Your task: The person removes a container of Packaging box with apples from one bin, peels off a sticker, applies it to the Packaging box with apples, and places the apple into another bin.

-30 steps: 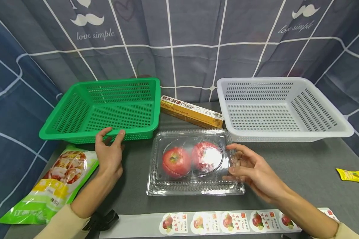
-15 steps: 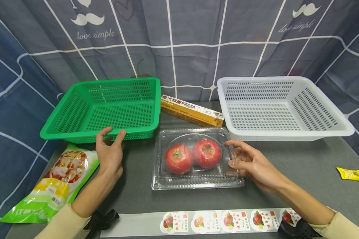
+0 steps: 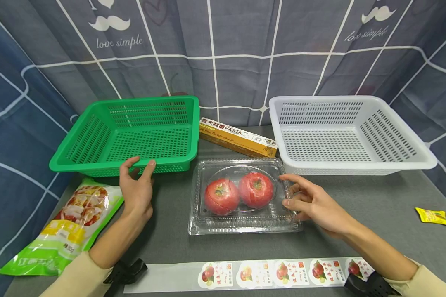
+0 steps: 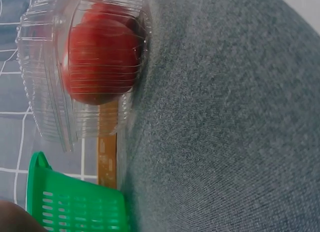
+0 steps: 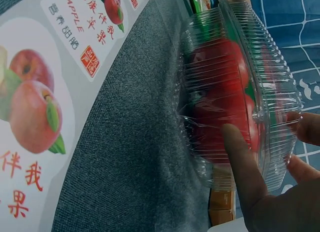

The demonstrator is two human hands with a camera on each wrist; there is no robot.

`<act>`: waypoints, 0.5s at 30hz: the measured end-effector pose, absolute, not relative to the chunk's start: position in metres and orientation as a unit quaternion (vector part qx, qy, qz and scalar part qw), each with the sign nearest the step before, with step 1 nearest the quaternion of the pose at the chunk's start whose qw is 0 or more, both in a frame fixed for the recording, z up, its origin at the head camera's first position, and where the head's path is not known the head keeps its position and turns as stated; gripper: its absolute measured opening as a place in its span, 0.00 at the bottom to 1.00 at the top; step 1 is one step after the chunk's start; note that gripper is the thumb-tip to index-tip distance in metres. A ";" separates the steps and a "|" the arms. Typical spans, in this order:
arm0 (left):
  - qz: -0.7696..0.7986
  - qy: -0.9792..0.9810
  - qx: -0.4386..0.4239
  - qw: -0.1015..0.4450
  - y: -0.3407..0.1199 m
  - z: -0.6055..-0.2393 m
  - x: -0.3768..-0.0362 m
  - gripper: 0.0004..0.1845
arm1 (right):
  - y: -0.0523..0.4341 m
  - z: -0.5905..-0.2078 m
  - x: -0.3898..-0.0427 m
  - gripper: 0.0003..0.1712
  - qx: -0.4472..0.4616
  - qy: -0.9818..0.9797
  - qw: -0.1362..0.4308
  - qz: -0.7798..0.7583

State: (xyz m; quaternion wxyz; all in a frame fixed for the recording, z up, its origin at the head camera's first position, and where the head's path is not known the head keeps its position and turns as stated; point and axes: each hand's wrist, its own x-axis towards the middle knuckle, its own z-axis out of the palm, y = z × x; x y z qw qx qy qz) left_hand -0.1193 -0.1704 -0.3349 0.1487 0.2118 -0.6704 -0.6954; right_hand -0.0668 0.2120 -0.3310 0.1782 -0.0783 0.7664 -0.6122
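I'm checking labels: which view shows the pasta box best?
The head view: the pasta box shows its printed lettering. The left wrist view shows only a strip beyond the clear container; the right wrist view, a small part.

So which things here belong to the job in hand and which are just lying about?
Likely in the job:
clear container, gripped by right hand
red fruits inside
label strip, perhaps
green basket, perhaps, by left hand

Likely lying about:
pasta box
food bag
yellow packet
white basket

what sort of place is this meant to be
Perhaps a makeshift packing station: a strip of apple labels lies in front of a clear container with red fruit, and a printed curtain hangs behind.
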 end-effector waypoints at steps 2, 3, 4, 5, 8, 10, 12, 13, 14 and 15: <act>-0.692 -0.675 0.209 0.146 -0.170 -0.335 -0.119 0.29 | 0.213 -0.331 -0.066 0.37 -0.078 0.764 0.178 -0.615; -0.691 -0.678 0.208 0.142 -0.169 -0.335 -0.119 0.29 | 0.213 -0.330 -0.065 0.37 -0.078 0.763 0.179 -0.616; -0.690 -0.680 0.207 0.138 -0.169 -0.334 -0.119 0.28 | 0.213 -0.330 -0.065 0.37 -0.077 0.763 0.179 -0.616; -0.688 -0.682 0.207 0.133 -0.170 -0.333 -0.119 0.28 | 0.213 -0.330 -0.064 0.37 -0.076 0.762 0.180 -0.617; -0.680 -0.694 0.207 0.116 -0.171 -0.330 -0.118 0.28 | 0.213 -0.329 -0.062 0.37 -0.074 0.763 0.178 -0.616; -0.677 -0.698 0.209 0.106 -0.173 -0.328 -0.117 0.27 | 0.213 -0.328 -0.061 0.37 -0.073 0.765 0.176 -0.615; -0.673 -0.701 0.212 0.099 -0.175 -0.326 -0.116 0.25 | 0.212 -0.328 -0.060 0.38 -0.073 0.768 0.174 -0.612; -0.673 -0.702 0.213 0.097 -0.175 -0.326 -0.115 0.24 | 0.212 -0.327 -0.059 0.37 -0.074 0.770 0.173 -0.610; -0.674 -0.700 0.215 0.095 -0.176 -0.325 -0.114 0.23 | 0.211 -0.327 -0.059 0.37 -0.075 0.773 0.170 -0.606; -0.676 -0.698 0.216 0.094 -0.177 -0.325 -0.113 0.23 | 0.211 -0.327 -0.058 0.37 -0.077 0.777 0.165 -0.602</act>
